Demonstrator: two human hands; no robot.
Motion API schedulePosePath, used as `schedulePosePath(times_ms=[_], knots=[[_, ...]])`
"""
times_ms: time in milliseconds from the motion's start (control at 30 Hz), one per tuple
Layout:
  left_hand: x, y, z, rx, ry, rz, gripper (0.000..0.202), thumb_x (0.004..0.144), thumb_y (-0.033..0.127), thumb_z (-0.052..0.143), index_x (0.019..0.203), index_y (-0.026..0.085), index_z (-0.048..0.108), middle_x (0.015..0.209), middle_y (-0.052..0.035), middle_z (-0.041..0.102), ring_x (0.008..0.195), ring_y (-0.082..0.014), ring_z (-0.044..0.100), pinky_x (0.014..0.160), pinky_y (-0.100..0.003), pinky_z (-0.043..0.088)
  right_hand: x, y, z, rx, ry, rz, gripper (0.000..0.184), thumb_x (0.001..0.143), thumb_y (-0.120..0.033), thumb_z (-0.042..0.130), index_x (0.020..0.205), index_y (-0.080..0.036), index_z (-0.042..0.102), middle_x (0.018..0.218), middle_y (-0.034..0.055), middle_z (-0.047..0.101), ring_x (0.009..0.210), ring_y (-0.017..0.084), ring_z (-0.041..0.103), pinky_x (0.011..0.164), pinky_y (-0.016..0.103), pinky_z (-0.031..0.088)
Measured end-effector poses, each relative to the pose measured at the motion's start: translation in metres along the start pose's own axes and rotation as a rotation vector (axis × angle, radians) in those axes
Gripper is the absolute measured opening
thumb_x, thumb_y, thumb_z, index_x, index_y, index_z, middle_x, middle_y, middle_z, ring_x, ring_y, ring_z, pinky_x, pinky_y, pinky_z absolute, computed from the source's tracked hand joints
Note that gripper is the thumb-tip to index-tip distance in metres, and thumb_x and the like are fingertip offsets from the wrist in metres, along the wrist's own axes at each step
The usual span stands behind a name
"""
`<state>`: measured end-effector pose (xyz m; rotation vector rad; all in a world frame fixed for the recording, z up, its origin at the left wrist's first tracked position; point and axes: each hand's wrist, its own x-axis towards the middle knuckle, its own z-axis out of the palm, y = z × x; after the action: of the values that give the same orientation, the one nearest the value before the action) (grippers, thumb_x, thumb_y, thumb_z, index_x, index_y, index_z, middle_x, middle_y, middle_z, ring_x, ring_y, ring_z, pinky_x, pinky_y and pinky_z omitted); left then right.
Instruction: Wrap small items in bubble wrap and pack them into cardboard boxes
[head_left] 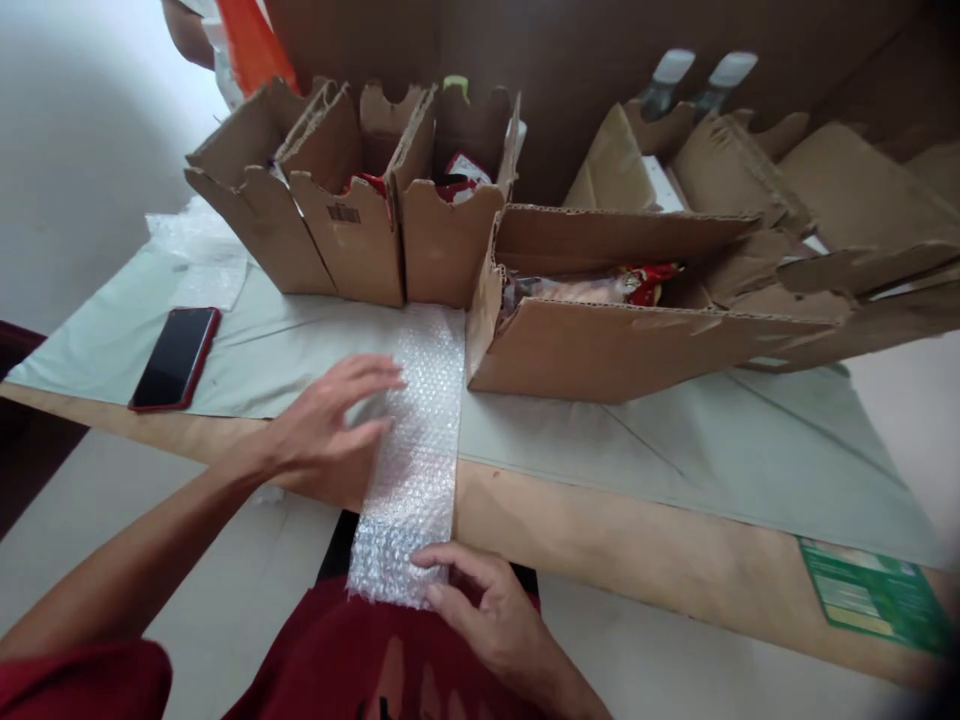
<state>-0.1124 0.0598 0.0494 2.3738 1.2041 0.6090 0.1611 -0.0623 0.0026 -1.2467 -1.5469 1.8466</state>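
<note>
A long strip of clear bubble wrap (429, 400) runs from the foot of the cardboard boxes over the table's front edge. Its near end hangs towards my lap and looks thicker there. With fingers spread, my left hand (330, 415) is beside the strip's left edge, fingertips close to it; whether they touch it I cannot tell. My right hand (495, 605) has its near right edge between thumb and index finger. The remaining fingers of that hand are mostly hidden.
Upright cardboard boxes (345, 235) with packets inside line the back left. A wide box (637, 350) holds a clear-and-red packet (600, 288). White-capped bottles (671, 70) stand behind. A phone (176, 358) and crumpled bubble wrap (202, 245) lie left; a green packet (874, 595) lies right.
</note>
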Motion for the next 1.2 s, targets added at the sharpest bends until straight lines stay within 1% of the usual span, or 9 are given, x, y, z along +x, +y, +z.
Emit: schedulePosePath(times_ms=[100,167,333,467,567,700,800,1000,1200], knots=[[-0.066,0.018,-0.005,-0.405,-0.157,-0.053,0.068,0.098,0.072,0.046,0.15,0.028,0.053,0.149,-0.0152,0.061,0.143,-0.0347,0.054,0.114,-0.056,0.049,0.007,-0.006,-0.01,0.253,-0.057,0.03,0.032,0.089,-0.044,0.068,0.111,-0.023,0.077,0.074,-0.0006,0.068,0.066,0.013,0.059,0.068,0.027,0.049],[-0.086,0.032,0.001,-0.444,-0.168,-0.093,0.086,0.089,0.08,0.054,0.158,0.029,0.043,0.153,-0.0163,0.058,0.144,-0.036,0.054,0.117,-0.056,0.048,0.017,-0.011,-0.014,0.433,-0.05,-0.005,0.041,0.089,-0.054,0.068,0.115,-0.022,0.074,0.078,0.0018,0.071,0.069,0.016,0.065,0.072,0.031,0.052],[-0.058,0.04,0.039,-0.309,0.167,-0.321,0.04,0.1,0.032,0.061,0.139,0.026,0.061,0.114,-0.0072,0.077,0.101,-0.0204,0.075,0.089,-0.033,0.062,0.049,-0.022,-0.019,0.567,0.074,-0.109,0.049,0.094,-0.052,0.061,0.134,-0.022,0.059,0.115,0.0162,0.076,0.092,0.025,0.076,0.068,0.033,0.058],[-0.027,0.021,0.059,-0.184,0.287,-0.364,0.043,0.095,0.02,0.057,0.138,0.02,0.059,0.089,-0.001,0.074,0.076,-0.0144,0.068,0.074,-0.027,0.058,0.053,-0.018,-0.026,0.319,0.309,-0.228,0.061,0.101,-0.038,0.055,0.157,-0.029,0.034,0.117,0.0116,0.075,0.084,0.02,0.076,0.065,0.031,0.059],[-0.023,0.01,0.068,-0.06,0.267,-0.357,0.05,0.093,0.017,0.056,0.142,0.021,0.055,0.085,-0.0001,0.072,0.073,-0.0152,0.065,0.072,-0.028,0.055,0.048,-0.013,-0.033,-0.153,0.454,-0.41,0.046,0.101,-0.025,0.058,0.146,-0.03,0.052,0.113,0.0078,0.076,0.09,0.019,0.075,0.08,0.036,0.062],[-0.027,0.006,0.078,0.069,0.308,-0.348,0.05,0.094,0.016,0.056,0.144,0.019,0.053,0.084,-0.0017,0.07,0.073,-0.017,0.064,0.073,-0.031,0.055,0.055,-0.011,-0.035,-0.811,0.398,-0.667,0.032,0.096,-0.016,0.062,0.126,-0.022,0.068,0.132,0.0139,0.071,0.124,0.03,0.066,0.098,0.048,0.057],[-0.029,0.01,0.078,0.152,0.344,-0.332,0.049,0.096,0.016,0.054,0.145,0.018,0.052,0.087,-0.0042,0.07,0.077,-0.0198,0.065,0.078,-0.036,0.057,0.067,-0.011,-0.034,-1.055,0.301,-0.697,0.029,0.096,-0.014,0.059,0.123,-0.019,0.07,0.139,0.0157,0.068,0.131,0.033,0.062,0.096,0.049,0.055],[-0.046,0.029,0.062,0.048,0.288,-0.108,0.056,0.095,0.027,0.067,0.147,0.023,0.048,0.132,-0.0161,0.064,0.122,-0.0317,0.062,0.101,-0.05,0.054,0.075,-0.018,-0.04,-1.0,0.29,-0.734,0.025,0.1,-0.011,0.055,0.116,-0.019,0.073,0.119,0.0091,0.079,0.112,0.025,0.071,0.092,0.043,0.054],[-0.048,0.028,0.069,-0.013,0.275,-0.175,0.037,0.1,0.015,0.055,0.136,0.022,0.058,0.085,-0.0029,0.069,0.076,-0.0189,0.064,0.074,-0.035,0.055,0.073,-0.028,-0.04,-0.839,0.373,-0.624,0.026,0.104,-0.022,0.052,0.12,-0.024,0.072,0.105,0.0069,0.08,0.093,0.021,0.073,0.083,0.038,0.056]])
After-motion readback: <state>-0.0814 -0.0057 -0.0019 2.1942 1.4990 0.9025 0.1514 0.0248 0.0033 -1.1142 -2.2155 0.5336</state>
